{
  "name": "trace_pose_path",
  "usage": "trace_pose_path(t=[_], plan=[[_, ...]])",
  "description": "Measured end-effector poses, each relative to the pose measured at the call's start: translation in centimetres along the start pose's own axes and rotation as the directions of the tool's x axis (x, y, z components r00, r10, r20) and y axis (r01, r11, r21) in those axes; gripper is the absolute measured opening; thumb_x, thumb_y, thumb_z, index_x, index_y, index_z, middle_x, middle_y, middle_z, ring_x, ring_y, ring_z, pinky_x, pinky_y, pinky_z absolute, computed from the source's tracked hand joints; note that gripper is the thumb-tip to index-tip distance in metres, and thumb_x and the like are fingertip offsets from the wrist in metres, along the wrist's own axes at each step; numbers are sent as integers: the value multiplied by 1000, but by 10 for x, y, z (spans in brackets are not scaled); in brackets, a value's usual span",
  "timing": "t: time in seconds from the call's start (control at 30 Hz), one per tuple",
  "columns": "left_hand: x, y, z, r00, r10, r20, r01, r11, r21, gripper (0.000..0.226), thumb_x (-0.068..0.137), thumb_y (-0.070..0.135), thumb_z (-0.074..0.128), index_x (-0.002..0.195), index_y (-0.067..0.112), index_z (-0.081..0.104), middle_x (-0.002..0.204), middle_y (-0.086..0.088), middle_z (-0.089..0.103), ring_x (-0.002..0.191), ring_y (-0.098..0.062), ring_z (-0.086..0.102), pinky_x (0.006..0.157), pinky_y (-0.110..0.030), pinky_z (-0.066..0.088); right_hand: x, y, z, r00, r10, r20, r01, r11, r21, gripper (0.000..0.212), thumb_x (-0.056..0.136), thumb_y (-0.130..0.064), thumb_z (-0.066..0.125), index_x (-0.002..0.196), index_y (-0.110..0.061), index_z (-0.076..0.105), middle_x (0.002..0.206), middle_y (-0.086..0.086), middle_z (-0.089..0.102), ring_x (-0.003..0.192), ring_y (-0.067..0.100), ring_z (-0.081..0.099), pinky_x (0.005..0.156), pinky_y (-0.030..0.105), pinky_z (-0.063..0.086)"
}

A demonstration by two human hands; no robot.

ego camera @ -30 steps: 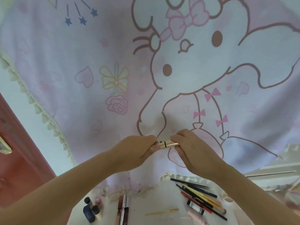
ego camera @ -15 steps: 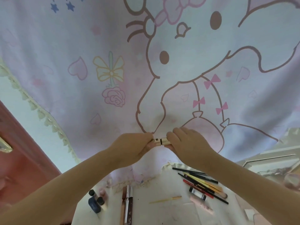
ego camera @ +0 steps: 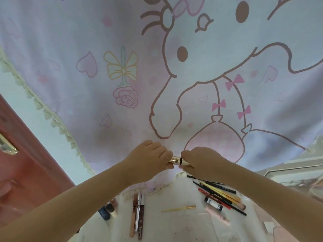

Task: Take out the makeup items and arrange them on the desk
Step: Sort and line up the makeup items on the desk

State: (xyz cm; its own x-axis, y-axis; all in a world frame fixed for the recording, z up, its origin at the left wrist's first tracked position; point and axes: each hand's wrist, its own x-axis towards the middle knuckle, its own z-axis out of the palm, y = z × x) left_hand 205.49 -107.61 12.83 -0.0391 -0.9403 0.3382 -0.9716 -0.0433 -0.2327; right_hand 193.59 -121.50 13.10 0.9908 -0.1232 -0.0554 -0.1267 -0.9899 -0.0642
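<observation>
Both the left hand (ego camera: 150, 159) and right hand (ego camera: 201, 161) pinch a gold tube (ego camera: 176, 160) over the desk (ego camera: 174, 227); a slip could drop it onto the pencils (ego camera: 218, 193)

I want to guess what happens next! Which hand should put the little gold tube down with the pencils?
Probably the right hand. It grips the small gold tube and hovers just above the pile of black, red and yellow pencils. The left hand also holds the tube but sits farther from them.

A cartoon-printed pink cloth (ego camera: 122, 49) hangs beside a red door (ego camera: 21, 163).
</observation>
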Motion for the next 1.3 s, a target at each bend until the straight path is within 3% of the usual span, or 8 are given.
trace_pose_path(t=[0.17, 0.23, 0.37, 0.5, 0.73, 0.9, 1.07, 1.3], plan=[[-6, 19, 2, 784, -317, 534, 621, 414, -665, 33, 99, 29, 32, 71, 22, 48, 54, 10, 40, 39, 0, 35, 44, -8, 29, 2, 13, 27, 726, -271, -632, 70, 943, -325, 24, 87, -21, 56, 68, -14, 42, 42, -3, 44, 35, 10, 34, 37, 17, 32], [-12, 20, -1, 716, -218, 663, 695, 127, -708, 37, 100, 29, 30, 72, 18, 52, 46, 11, 39, 35, -1, 28, 39, -10, 25, 1, 11, 34, 658, -308, -687, 80, 936, -343, 28, 97, -24, 33, 71, -15, 35, 45, -2, 46, 39, 11, 37, 39, 19, 33], [-21, 16, -8, 662, -103, 742, 731, -130, -670, 40, 99, 32, 29, 75, 12, 53, 43, 11, 37, 36, -6, 23, 37, -14, 20, -4, 4, 43, 712, -300, -635, 147, 948, -283, 26, 68, -21, 76, 75, -8, 54, 57, 4, 54, 46, 14, 47, 37, 22, 44], [-27, 13, -7, 627, -220, 748, 766, -1, -643, 38, 99, 33, 31, 77, 13, 53, 51, 5, 37, 36, -5, 27, 40, -13, 24, -2, 5, 40, 792, -166, -588, 188, 982, -25, 63, 67, -44, 71, 111, -4, 49, 84, 7, 62, 56, 12, 57, 42, 17, 49], [-42, 8, 0, 614, -353, 706, 789, 254, -559, 35, 99, 31, 34, 71, 20, 52, 51, 5, 40, 29, 0, 31, 38, -7, 26, 14, 3, 51, 936, -278, -215, 312, 939, 146, 29, 96, -30, 37, 113, -10, 51, 81, -7, 44, 51, 3, 32, 50, 13, 29], [-58, 7, 9, 546, -256, 797, 826, 11, -563, 36, 99, 30, 32, 74, 15, 52, 53, 2, 33, 31, -2, 24, 35, -9, 22, 20, -2, 72, 878, -354, -322, 397, 915, 75, 20, 85, -31, 43, 99, -18, 49, 76, 2, 59, 46, 9, 48, 37, 15, 33], [-84, 22, 67, 351, -508, 786, 837, -207, -507, 33, 99, 23, 37, 67, 17, 44, 58, 1, 36, 43, -7, 29, 40, -16, 22, 18, -3, 106, 999, -6, -31, 14, 970, 244, 66, 93, -38, 45, 146, -15, 13, 141, 6, 32, 112, 21, 54, 82, 24, 44], [-108, 49, 138, 135, -579, 804, 986, 161, -50, 24, 99, 18, 31, 112, 2, 44, 105, -12, 58, 90, -26, 58, 66, -28, 43, -2, -4, 195, 900, 140, 414, -192, 977, 87, 59, 96, -37, 36, 146, -18, 11, 153, 5, 15, 141, 22, 17, 113, 35, 22]])
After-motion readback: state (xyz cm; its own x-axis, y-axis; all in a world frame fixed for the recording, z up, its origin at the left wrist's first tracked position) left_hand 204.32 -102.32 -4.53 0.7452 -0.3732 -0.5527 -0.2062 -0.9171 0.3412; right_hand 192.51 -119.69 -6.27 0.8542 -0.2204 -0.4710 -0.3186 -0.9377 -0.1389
